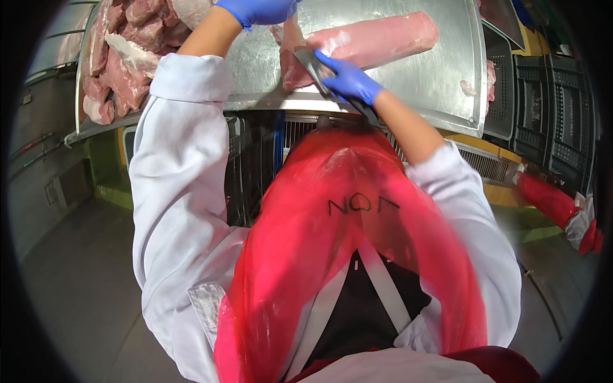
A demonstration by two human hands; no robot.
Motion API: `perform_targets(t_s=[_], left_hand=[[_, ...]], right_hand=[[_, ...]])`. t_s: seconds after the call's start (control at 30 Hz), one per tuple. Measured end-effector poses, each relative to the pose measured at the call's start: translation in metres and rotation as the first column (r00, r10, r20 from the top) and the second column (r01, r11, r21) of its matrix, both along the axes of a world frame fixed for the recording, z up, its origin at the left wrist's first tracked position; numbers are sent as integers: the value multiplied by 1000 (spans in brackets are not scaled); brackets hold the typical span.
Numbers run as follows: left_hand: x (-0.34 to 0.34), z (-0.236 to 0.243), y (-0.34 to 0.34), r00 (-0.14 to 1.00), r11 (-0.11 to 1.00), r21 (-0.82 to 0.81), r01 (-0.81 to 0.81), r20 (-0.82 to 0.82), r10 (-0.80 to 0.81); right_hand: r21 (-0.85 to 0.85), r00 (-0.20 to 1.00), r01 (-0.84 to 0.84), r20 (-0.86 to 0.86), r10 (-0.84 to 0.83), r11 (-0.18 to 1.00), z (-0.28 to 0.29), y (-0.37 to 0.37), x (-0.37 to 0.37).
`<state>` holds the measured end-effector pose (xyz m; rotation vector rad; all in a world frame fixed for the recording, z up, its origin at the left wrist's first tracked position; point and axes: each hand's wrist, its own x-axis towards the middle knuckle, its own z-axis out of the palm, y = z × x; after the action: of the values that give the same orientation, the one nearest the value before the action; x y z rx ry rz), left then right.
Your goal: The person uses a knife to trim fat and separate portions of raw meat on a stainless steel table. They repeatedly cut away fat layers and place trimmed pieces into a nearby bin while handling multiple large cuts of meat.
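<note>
At the top of the head view my left hand (258,9) in a blue glove is closed on the upper end of a thin strip of meat (290,29), its fingers partly cut off by the frame edge. The strip hangs to the left end of a long pink cut of meat (389,38) lying on a steel table (246,70). My right hand (348,80), also gloved in blue, grips a knife (310,67), its blade angled up and left against the meat near the strip. Where blade and meat meet is partly hard to make out.
A pile of raw meat pieces (128,70) covers the table's left end. Dark plastic crates (552,115) stand on the right, with red and white material (549,198) below them. My red plastic apron (345,172) is against the table's front edge, above grated containers (479,159).
</note>
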<state>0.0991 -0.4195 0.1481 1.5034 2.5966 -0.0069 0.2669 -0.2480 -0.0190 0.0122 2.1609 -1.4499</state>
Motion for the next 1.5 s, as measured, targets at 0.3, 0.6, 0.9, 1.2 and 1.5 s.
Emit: perform_targets(t_s=[0.3, 0.6, 0.9, 1.2, 1.5], left_hand=[[5, 90, -2, 978, 956, 208, -209, 40, 205], [26, 170, 143, 995, 787, 611, -86, 86, 42], [-19, -112, 18, 813, 822, 110, -559, 269, 516], [164, -242, 71, 581, 471, 398, -787, 220, 784], [177, -226, 65, 775, 716, 331, -614, 424, 469]], right_hand=[[-196, 921, -256, 248, 300, 947, 50, 69, 85], [-244, 976, -41, 197, 91, 969, 22, 154, 102], [-339, 924, 349, -33, -382, 874, -33, 181, -6], [-31, 878, 380, -301, -371, 925, -80, 214, -90], [338, 931, 292, -314, -185, 895, -24, 223, -151]])
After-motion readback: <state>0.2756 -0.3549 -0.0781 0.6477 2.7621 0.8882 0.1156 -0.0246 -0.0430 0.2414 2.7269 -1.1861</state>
